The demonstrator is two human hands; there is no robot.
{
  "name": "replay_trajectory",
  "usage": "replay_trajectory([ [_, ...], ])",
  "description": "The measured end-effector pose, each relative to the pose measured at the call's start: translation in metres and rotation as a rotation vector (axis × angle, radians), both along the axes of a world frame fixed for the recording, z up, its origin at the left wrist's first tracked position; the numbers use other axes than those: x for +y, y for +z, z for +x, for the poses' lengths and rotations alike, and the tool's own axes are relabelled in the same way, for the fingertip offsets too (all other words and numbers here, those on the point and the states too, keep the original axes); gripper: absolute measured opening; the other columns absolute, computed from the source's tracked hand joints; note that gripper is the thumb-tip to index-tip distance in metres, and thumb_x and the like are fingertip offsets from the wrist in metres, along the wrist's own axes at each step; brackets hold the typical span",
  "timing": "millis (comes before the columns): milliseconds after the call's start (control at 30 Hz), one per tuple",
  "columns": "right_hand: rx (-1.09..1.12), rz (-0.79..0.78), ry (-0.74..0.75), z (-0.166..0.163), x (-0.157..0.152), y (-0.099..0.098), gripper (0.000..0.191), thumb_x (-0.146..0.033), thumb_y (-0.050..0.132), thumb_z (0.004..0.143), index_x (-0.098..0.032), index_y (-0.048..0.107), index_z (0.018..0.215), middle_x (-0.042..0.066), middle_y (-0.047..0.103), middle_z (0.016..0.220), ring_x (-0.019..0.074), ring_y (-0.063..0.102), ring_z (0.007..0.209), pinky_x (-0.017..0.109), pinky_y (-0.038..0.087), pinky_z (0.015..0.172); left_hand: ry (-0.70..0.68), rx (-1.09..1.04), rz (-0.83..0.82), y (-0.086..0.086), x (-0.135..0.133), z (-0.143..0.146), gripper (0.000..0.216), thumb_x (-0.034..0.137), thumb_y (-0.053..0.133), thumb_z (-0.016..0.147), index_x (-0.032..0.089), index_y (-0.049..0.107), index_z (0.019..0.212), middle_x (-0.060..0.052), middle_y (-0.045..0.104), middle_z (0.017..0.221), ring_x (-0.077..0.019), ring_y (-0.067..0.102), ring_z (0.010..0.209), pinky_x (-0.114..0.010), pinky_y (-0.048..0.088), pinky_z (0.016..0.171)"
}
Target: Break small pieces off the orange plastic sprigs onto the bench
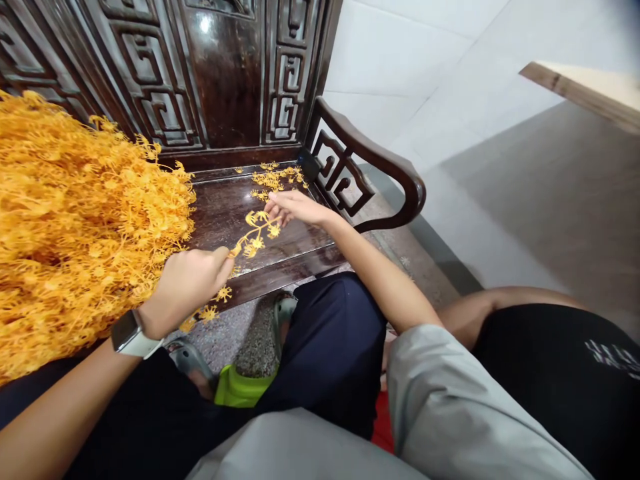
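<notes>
Orange-yellow sprig (255, 235) and heap (75, 227), dark brown fretwork-carved bench (280, 253), white watch (131, 335), grey sleeve (450, 407).

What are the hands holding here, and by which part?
Both hold one yellow flower sprig. The left hand grips its stem partway along, and the right hand pinches the flowered tip.

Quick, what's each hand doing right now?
Left hand: closed, holding the stem of a yellow sprig.
Right hand: fingers pinched on the same sprig's far end.
</notes>
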State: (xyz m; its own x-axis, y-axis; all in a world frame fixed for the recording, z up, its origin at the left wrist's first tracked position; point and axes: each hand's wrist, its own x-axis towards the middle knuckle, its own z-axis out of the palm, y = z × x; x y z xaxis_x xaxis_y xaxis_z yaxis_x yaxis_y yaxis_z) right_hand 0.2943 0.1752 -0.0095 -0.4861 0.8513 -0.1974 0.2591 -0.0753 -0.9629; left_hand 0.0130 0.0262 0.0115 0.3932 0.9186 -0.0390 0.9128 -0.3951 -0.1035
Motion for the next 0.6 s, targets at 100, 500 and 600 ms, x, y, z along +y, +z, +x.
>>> replay_trajectory([
  [100, 0.025, -0.083, 0.121, -0.005, -0.008, 0.007, 0.050, -0.062, 0.064, 0.108, -0.013, 0.074, 0.099, 0.008, 0.077, 0.084, 0.0123, 0.070, 0.064, 0.022, 0.059, 0.060, 0.033, 0.024, 0.022, 0.004, 0.006, -0.002, 0.043, 0.041, 0.040, 0.114, 0.019, 0.075, 0.099, -0.015, 0.080, 0.081, -0.0335, 0.078, 0.074, -0.035, 0.029, 0.058],
  [500, 0.123, 0.116, -0.033, -0.019, -0.002, 0.010, 0.027, -0.019, 0.069, 0.102, -0.015, 0.061, 0.076, -0.001, 0.071, 0.065, 0.0088, 0.062, 0.055, 0.019, 0.050, 0.056, -0.089, 0.032, 0.026, -0.001, 0.005, 0.003, 0.038, 0.037, 0.044, 0.112, 0.021, 0.074, 0.093, -0.011, 0.077, 0.073, -0.0290, 0.075, 0.064, -0.034, 0.025, 0.056],
  [600, 0.061, 0.203, -0.092, -0.029, -0.004, 0.006, 0.029, -0.014, 0.067, 0.098, -0.016, 0.059, 0.071, -0.002, 0.067, 0.060, 0.0089, 0.058, 0.053, 0.019, 0.046, 0.055, -0.169, 0.003, 0.083, 0.005, -0.008, 0.018, 0.038, 0.031, 0.045, 0.110, 0.020, 0.075, 0.090, -0.011, 0.074, 0.068, -0.0270, 0.073, 0.062, -0.034, 0.024, 0.054],
])
